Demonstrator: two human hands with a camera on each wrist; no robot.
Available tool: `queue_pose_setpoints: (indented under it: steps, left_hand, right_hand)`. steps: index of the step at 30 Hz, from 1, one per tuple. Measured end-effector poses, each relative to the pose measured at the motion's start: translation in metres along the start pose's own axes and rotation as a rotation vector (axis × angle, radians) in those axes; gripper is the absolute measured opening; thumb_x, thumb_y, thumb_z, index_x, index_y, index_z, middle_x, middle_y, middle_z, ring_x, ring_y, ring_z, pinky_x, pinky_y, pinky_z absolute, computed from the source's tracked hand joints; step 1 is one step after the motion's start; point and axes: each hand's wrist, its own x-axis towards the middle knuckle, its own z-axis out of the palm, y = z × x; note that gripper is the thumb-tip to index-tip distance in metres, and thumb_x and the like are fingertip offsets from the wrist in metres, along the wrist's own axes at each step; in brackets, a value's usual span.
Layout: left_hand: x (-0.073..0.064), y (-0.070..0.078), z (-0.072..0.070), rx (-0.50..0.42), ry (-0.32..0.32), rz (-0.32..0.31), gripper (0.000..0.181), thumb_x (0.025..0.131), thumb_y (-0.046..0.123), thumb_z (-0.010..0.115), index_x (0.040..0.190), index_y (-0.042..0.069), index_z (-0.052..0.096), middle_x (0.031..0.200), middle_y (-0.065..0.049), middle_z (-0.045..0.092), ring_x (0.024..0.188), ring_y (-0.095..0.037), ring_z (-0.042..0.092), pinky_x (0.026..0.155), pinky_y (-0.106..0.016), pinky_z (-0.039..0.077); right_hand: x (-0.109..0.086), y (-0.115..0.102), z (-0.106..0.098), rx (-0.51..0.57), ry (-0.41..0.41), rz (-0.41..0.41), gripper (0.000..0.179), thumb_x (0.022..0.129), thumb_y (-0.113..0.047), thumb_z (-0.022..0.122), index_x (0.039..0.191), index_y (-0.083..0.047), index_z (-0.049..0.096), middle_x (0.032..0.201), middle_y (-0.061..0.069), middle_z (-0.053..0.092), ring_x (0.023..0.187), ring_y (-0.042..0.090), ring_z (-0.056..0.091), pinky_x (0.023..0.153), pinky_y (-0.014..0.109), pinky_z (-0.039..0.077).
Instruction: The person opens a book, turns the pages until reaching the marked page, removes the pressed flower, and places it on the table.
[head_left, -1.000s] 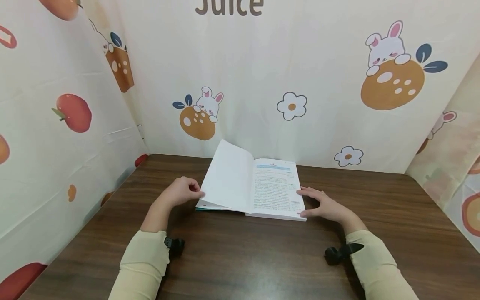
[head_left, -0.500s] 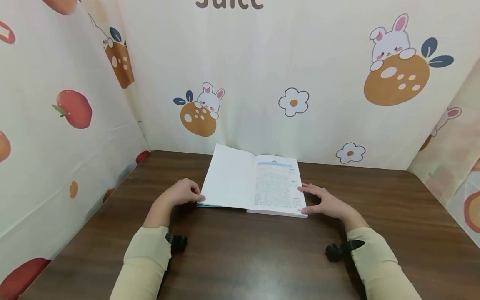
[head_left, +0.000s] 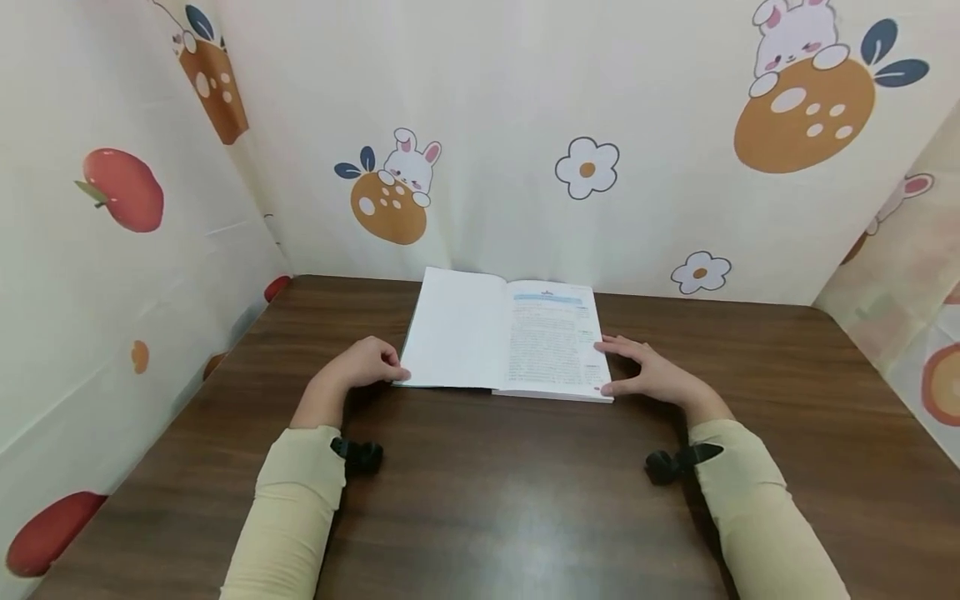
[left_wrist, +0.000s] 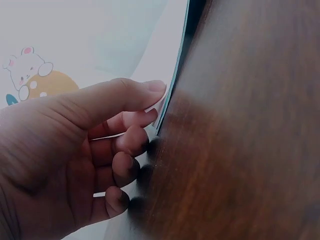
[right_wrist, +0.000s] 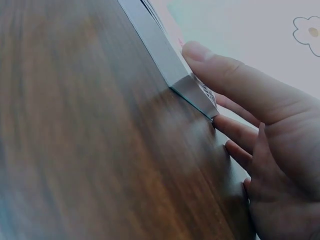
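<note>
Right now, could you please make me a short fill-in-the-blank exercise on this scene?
1. The left page of the open book is plain ____ in colour.
2. The printed band heading the right page is ____ in colour.
3. In the left wrist view, the left hand presses on the page with the tip of its ____.
4. The right hand touches the book's ____ side.

Missing words: white; blue; thumb; right.

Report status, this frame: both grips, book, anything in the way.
Left grip pinches near left corner of the book. Right grip touches its right edge. Book open on table, right page printed. No obstruction visible.
</note>
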Motion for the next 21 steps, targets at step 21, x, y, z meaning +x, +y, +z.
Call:
queue_pose_setpoints:
  steps: [21]
  left_hand:
    - [0.004, -0.002, 0.001, 0.016, -0.044, 0.047, 0.031, 0.081, 0.030, 0.070, 0.067, 0.006, 0.057, 0.062, -0.001, 0.046, 0.059, -0.016, 0.042, 0.054, -0.030, 0.035]
  right_hand:
    - [-0.005, -0.008, 0.003, -0.019, 0.031, 0.073, 0.080, 0.071, -0.038, 0.078, 0.139, -0.018, 0.042, 0.151, 0.008, 0.023, 0.140, 0.028, 0.008, 0.107, 0.051, -0.005]
